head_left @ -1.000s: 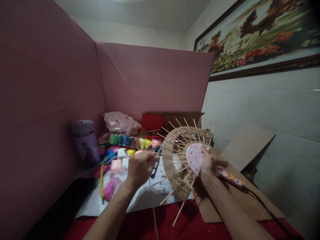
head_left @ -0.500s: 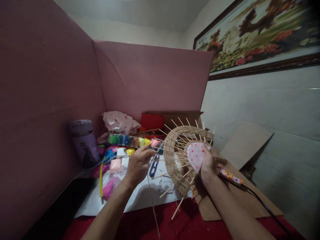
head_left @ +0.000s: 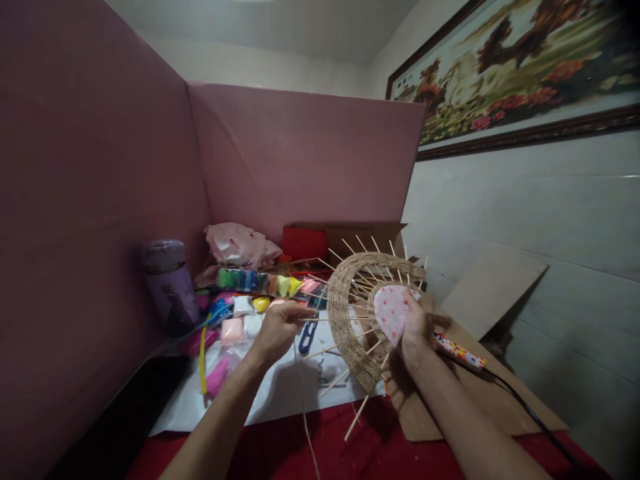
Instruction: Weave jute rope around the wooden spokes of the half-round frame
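My right hand (head_left: 415,327) grips a half-round woven piece (head_left: 350,320) by its pink dotted centre (head_left: 391,312), holding it upright on edge. Thin wooden sticks fan out from its twine-wrapped rim. My left hand (head_left: 277,328) is just left of the rim, fingers pinched on a thin strand of twine (head_left: 304,407) that hangs down toward the red cloth. Blue snips (head_left: 307,337) lie on the white sheet right under the left fingers.
Pink board walls (head_left: 100,200) close the left and back. A purple bottle (head_left: 170,283), coloured clay packs (head_left: 255,281), crumpled pink paper (head_left: 240,245) and a cardboard box (head_left: 370,235) crowd the back. A dotted glue gun (head_left: 457,352) with black cord lies on cardboard at right.
My left hand has lifted slightly and shifted toward the woven rim, drawing the twine strand along. The woven piece has barely moved.
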